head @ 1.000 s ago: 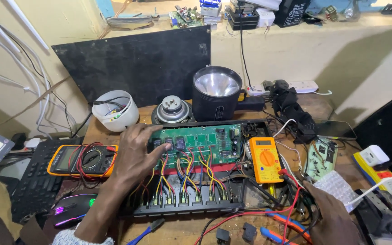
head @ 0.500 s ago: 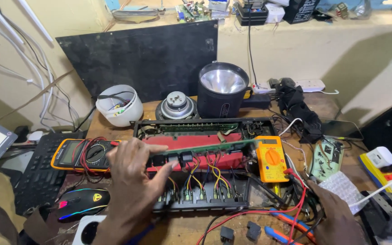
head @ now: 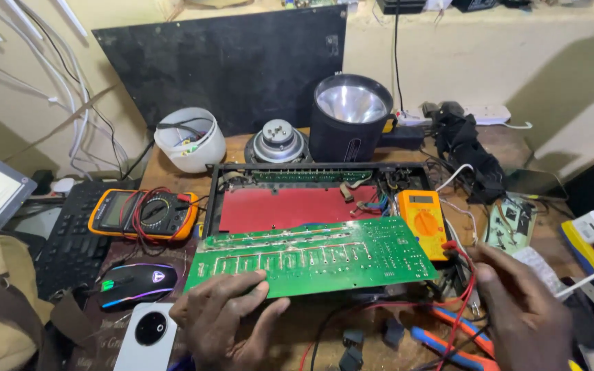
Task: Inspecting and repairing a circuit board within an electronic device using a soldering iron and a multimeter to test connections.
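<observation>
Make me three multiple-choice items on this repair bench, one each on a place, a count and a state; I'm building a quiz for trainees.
1. Where does the computer mouse lie?
A. Left of the green circuit board
B. Inside the open chassis
C. On the black torch

2. How many multimeters are on the bench?
A. One
B. Two
C. Four

3. How is the green circuit board?
A. Screwed flat into the chassis
B. Lifted, solder side up, held by the left hand
C. Lying under the white bowl

Answers:
1. A: the mouse, its edge lit, sits on the bench left of the board.
2. B: an orange-and-black multimeter lies at left and a yellow multimeter at right.
3. B: the left hand grips the board's near edge, solder tracks face up, and the red chassis floor shows behind it. The right hand is at the wires by its right end.
</observation>
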